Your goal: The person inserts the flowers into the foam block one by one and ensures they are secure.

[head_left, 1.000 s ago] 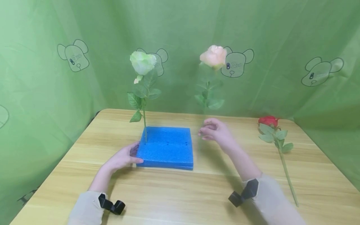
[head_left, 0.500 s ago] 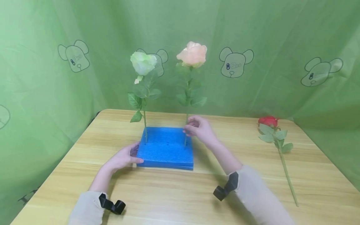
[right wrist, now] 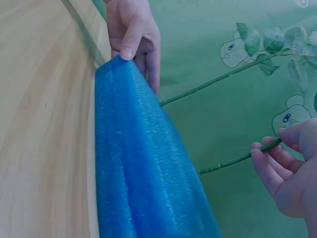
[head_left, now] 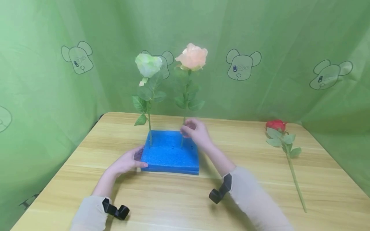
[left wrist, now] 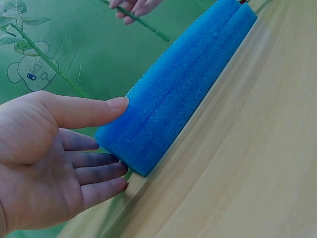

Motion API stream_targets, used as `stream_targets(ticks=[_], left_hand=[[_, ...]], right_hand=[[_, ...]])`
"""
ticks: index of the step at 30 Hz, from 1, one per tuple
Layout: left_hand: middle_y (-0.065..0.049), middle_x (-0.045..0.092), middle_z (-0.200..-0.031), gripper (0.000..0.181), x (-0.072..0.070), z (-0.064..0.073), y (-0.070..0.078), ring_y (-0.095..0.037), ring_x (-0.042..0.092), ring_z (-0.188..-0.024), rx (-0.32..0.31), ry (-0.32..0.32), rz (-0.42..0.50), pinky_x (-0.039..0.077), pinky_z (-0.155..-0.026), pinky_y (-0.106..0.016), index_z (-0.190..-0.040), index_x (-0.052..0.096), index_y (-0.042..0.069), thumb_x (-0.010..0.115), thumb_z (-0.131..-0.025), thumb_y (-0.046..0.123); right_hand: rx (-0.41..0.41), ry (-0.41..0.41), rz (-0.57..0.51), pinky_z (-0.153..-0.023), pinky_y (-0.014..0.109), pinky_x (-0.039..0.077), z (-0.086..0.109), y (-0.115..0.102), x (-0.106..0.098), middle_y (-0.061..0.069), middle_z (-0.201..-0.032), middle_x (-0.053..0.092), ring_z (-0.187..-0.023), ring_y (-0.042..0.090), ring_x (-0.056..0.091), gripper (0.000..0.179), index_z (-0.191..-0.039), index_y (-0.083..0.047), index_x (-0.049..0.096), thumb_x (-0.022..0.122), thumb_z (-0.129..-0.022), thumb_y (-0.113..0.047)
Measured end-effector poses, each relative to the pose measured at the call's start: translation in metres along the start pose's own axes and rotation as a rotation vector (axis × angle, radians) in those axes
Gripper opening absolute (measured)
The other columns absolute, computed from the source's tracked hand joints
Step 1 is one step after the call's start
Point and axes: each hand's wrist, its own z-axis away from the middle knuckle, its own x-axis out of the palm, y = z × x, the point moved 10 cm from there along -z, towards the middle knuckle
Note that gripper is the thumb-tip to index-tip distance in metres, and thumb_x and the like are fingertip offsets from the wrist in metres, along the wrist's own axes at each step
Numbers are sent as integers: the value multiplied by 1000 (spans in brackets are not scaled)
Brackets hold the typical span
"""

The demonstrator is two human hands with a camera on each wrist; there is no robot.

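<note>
A green curtain hangs behind the blue foam block, and a wooden surface lies beneath it. The peach rose is upright over the block's right half, its stem end apparently just clear of the foam; the pale green rose stands at the block's left side, and the red rose lies well to its right. The right hand has its grip pinching the peach stem above the block; the left hand has its grip spread, touching the block's left end. The stem end seems between two holes in the block, so pressing there could bend it. Pinched far below its bloom, the rose could swing off line; a light left-hand touch might let the block slide.
</note>
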Motion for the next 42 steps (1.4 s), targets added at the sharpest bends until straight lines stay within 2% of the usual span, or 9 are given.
stream_targets(ticks=[6, 14, 21, 42], left_hand=[[-30, 21, -146, 88, 0, -1, 0, -45, 27, -130, 3, 1, -9, 22, -108, -53, -142, 17, -11, 72, -78, 16], [-29, 22, -146, 88, 0, 0, 0, -44, 28, -130, 5, -3, -6, 23, -108, -53, -142, 17, -11, 72, -79, 16], [-29, 22, -146, 88, 0, 1, 2, -44, 28, -130, 3, -4, -12, 23, -108, -53, -143, 17, -10, 72, -79, 17], [-29, 22, -146, 88, 0, 1, 1, -44, 27, -131, -5, -4, 6, 22, -108, -52, -142, 17, -11, 72, -79, 16]], right_hand=[[-19, 11, 26, -72, 31, 57, -3, 5, 10, 23, -95, 64, -87, 29, 64, 22, -108, 10, 54, 56, -90, -2], [-39, 38, -5, -70, 31, 57, -4, 3, 19, 24, -93, 64, -85, 30, 64, 16, -102, 8, 56, 56, -89, -1], [-58, 41, 9, -71, 30, 57, -8, 6, 23, 21, -92, 65, -85, 28, 64, 13, -99, 6, 57, 57, -89, -3], [-36, -21, 77, -71, 28, 57, -11, 20, 32, 16, -90, 65, -85, 26, 64, 14, -99, 4, 59, 58, -90, -5]])
